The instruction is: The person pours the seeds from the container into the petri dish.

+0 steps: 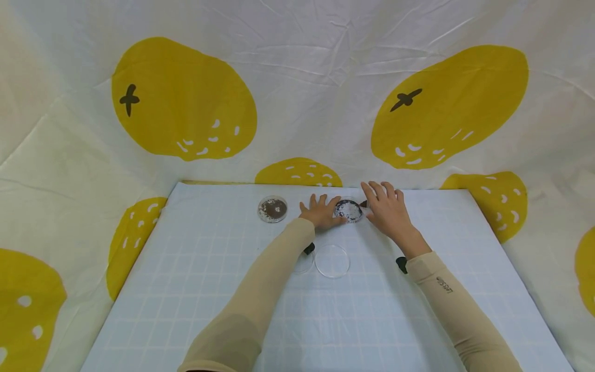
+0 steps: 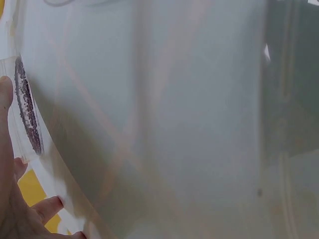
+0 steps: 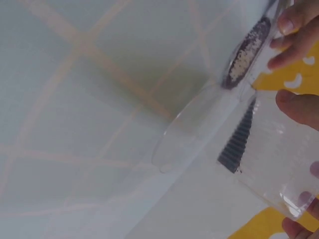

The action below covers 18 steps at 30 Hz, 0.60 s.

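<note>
A clear petri dish [image 1: 348, 211] with dark and whitish bits in it sits near the table's back edge. My left hand [image 1: 322, 212] holds it by the rim between thumb and forefinger, other fingers spread. In the left wrist view the thumb lies against the dish's side [image 2: 26, 107]. My right hand [image 1: 388, 209] grips a clear beaker [image 3: 276, 144], tilted toward the dish. A dark, ribbed-looking wedge of material [image 3: 239, 142] lies along the beaker's lower side. The beaker's mouth overlaps the dish edge in the right wrist view.
Left of my left hand stands another petri dish [image 1: 272, 209] with brown and whitish material. Two clear round pieces lie nearer me: one clear disc [image 1: 332, 277] in the open, the other partly under my left sleeve [image 1: 260, 289]. A patterned cloth [image 1: 297, 103] hangs behind the table.
</note>
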{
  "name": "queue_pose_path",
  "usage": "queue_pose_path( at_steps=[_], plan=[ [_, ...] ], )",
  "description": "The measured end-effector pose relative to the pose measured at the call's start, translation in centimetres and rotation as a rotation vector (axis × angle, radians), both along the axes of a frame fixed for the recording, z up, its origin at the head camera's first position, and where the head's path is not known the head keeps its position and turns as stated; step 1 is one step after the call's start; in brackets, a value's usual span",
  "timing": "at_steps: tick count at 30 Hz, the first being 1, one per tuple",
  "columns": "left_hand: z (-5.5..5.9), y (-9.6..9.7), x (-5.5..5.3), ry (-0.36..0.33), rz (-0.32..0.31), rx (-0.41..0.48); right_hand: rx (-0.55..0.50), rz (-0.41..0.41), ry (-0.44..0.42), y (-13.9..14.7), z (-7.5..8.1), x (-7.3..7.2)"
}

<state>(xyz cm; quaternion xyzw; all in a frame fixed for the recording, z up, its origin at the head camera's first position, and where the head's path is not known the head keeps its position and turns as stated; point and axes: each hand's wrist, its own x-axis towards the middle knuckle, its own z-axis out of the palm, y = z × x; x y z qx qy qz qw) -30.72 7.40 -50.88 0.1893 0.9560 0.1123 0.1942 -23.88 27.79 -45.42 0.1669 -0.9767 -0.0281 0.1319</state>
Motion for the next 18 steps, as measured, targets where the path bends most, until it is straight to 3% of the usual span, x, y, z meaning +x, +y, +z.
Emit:
queue_pose_path(
  at_steps=[18],
  plan=[
    [0.99, -0.18, 0.62, -0.008, -0.006, 0.003, 0.013, 0.015, 0.025, -0.09, -0.11, -0.12]
  ],
)
